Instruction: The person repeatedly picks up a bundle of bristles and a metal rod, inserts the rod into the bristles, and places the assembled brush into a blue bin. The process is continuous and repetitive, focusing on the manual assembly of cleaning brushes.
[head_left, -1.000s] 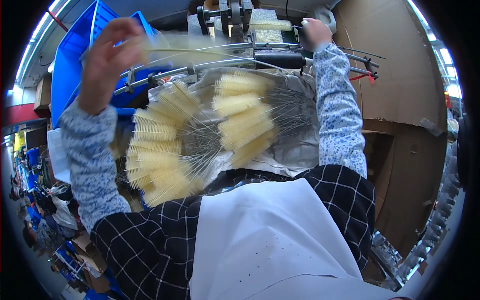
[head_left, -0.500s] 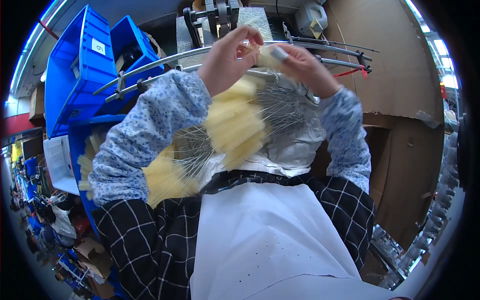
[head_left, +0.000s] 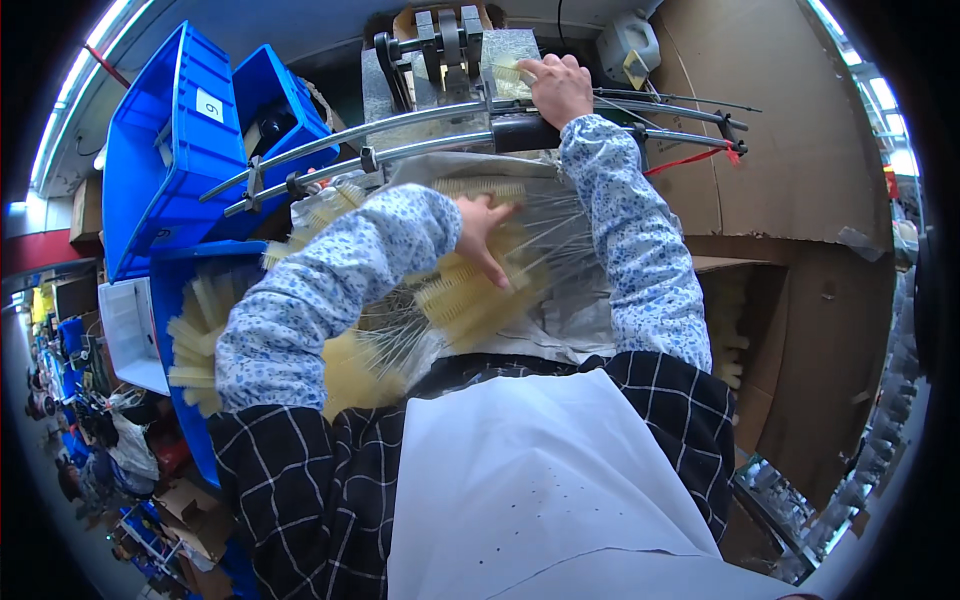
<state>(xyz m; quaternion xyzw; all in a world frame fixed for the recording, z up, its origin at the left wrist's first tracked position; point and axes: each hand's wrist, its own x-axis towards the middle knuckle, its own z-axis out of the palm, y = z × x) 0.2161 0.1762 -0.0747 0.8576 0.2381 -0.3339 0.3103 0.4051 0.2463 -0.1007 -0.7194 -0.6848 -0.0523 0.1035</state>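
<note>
A loose heap of cream-bristled tube brushes (head_left: 455, 300) with thin wire stems (head_left: 385, 335) lies on whitish sheeting in front of me. Over this heap my left hand (head_left: 482, 235) reaches with its fingers spread, nearest to the upper brushes. Farther up, at the right part of the metal machine (head_left: 440, 45), my right hand (head_left: 560, 88) is curled. Pale bristles of a tube brush (head_left: 508, 70) stick out at its fingertips; the rest of that brush is hidden by the hand. Two long metal rails (head_left: 400, 148) run across just below the machine.
Two blue bins (head_left: 185, 150) stand at the far left, with a lower blue bin (head_left: 200, 250) of more brushes nearer me. Cardboard (head_left: 790, 130) covers the right side. A red ribbon (head_left: 695, 158) hangs at the rails' right end, and a white jug (head_left: 628, 45) stands behind.
My hands, together above the rails before, have parted. The left has come down over the heap and spread its fingers; the right has moved up to the machine with a brush.
</note>
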